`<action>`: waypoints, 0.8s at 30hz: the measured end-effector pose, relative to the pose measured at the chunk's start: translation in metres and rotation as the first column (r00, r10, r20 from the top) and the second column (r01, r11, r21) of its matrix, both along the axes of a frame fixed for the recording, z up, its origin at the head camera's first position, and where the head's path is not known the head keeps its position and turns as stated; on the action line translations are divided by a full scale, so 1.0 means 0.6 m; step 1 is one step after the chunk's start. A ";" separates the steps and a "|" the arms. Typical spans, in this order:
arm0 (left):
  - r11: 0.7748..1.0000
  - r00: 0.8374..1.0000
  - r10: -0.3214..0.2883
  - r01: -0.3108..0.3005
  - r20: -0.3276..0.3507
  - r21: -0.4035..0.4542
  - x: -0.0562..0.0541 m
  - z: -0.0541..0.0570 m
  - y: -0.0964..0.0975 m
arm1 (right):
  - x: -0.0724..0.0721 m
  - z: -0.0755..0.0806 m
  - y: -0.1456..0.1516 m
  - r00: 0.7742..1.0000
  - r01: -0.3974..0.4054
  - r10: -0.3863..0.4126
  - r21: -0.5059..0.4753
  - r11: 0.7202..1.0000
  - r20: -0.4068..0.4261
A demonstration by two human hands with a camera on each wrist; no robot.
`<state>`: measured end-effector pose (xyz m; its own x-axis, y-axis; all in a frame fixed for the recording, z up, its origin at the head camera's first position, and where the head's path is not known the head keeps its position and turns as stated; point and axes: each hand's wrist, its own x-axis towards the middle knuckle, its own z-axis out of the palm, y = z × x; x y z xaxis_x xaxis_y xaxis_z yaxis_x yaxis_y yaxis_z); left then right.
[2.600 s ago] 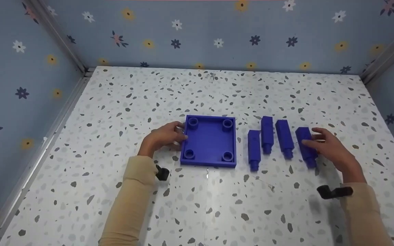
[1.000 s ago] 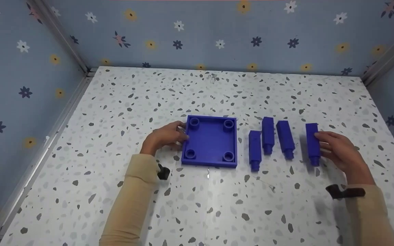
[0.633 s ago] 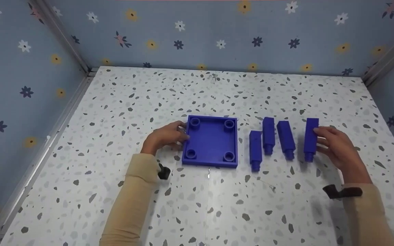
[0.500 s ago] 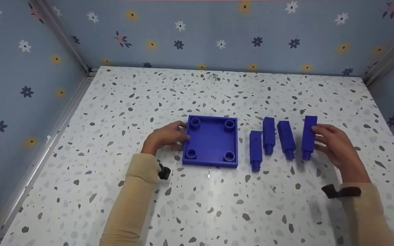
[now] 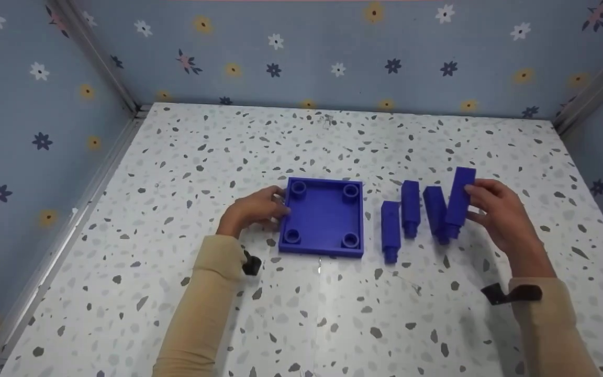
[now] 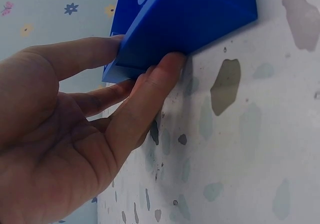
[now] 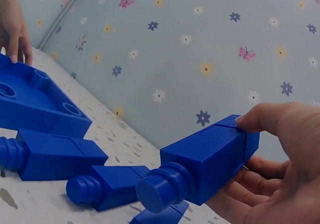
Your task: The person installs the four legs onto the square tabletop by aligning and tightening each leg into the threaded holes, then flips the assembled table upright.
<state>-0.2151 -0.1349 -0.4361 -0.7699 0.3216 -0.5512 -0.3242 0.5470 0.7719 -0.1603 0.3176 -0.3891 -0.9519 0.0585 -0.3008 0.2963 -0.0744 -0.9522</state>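
Observation:
A square blue-purple tabletop (image 5: 322,214) lies underside up, with a raised rim and a round socket at each corner. My left hand (image 5: 254,208) grips its left edge; in the left wrist view the thumb is on the rim and the fingers reach under the side. My right hand (image 5: 500,220) holds a square table leg (image 5: 461,196) between thumb and fingers, raised off the table. In the right wrist view this leg's ridged round peg (image 7: 165,186) points toward the camera. The held leg overlaps the nearest lying leg (image 5: 435,209) in the head view.
Two more legs, one (image 5: 410,207) behind and one (image 5: 390,230) closer to the tabletop, lie with pegs toward the person. The speckled white table (image 5: 364,324) is bounded by flowered blue panels (image 5: 312,52) at the back and sides.
My right hand has lifted the rightmost leg off the table and carried it left and away from the person, tilting it. My left hand and the tabletop have stayed in place.

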 end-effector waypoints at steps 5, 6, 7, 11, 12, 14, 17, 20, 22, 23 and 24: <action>1.000 1.000 0.001 -0.001 0.009 0.009 -0.001 -0.002 0.000 | 0.002 0.006 -0.018 1.000 0.005 -0.005 0.007 1.000 -0.029; 1.000 1.000 0.002 -0.002 0.011 0.009 -0.001 -0.002 0.001 | 0.003 0.008 -0.022 0.999 0.004 -0.004 0.004 1.000 -0.037; 1.000 1.000 0.005 -0.005 0.015 0.014 -0.001 -0.003 0.001 | 0.004 0.009 -0.025 0.999 0.003 -0.003 0.002 1.000 -0.047; 0.999 1.000 0.017 -0.018 0.022 0.036 -0.001 -0.005 0.002 | 0.006 0.012 -0.039 0.996 -0.005 0.006 0.013 1.000 -0.086; 0.999 1.000 0.020 -0.020 0.021 0.039 -0.001 -0.006 0.002 | 0.006 0.013 -0.043 0.995 -0.009 0.010 0.013 1.000 -0.095; 0.999 1.000 0.024 -0.025 0.020 0.045 -0.002 -0.007 0.001 | 0.005 0.015 -0.049 0.993 -0.021 0.023 0.020 1.000 -0.113; 0.998 1.000 0.025 -0.026 0.017 0.051 -0.001 -0.007 0.000 | 0.003 0.017 -0.063 0.987 -0.040 0.040 0.001 0.999 -0.153; 0.998 0.999 0.028 -0.029 0.015 0.056 -0.001 -0.006 -0.001 | 0.000 0.019 -0.077 0.981 -0.048 0.043 -0.020 0.999 -0.190; 0.998 0.999 0.030 -0.031 0.017 0.056 0.000 -0.004 -0.001 | -0.001 0.022 -0.085 0.978 -0.046 0.040 -0.022 0.999 -0.207; 0.998 0.999 0.031 -0.032 0.018 0.055 0.000 -0.003 -0.001 | -0.003 0.023 -0.089 0.976 -0.045 0.040 -0.016 0.999 -0.215; 0.998 0.999 0.032 -0.034 0.021 0.059 0.000 -0.002 0.000 | -0.004 0.025 -0.093 0.974 -0.044 0.040 -0.012 0.999 -0.222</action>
<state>-0.2149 -0.1351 -0.4375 -0.7695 0.3286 -0.5477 -0.3572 0.4895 0.7955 -0.1625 0.2615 -0.3743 -0.9965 0.0137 -0.0823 0.0808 -0.0831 -0.9933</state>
